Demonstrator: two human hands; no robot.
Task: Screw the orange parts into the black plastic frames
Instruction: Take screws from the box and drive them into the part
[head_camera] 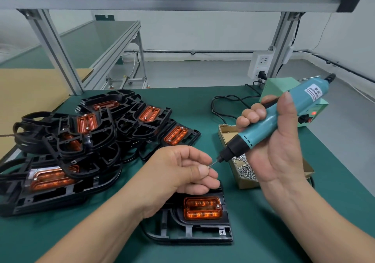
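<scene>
Left grip [182, 169] pinches a screw [209, 167] at the screwdriver [284, 125] tip; right grip [282, 153] holds the screwdriver above the black frame [192, 233].

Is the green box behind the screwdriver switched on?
Looks on: the green box shows a glowing red light on its front.

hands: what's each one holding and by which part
The right hand grips the electric screwdriver around its barrel. The left hand pinches a small screw between thumb and fingertips, right at the driver's bit.
</scene>
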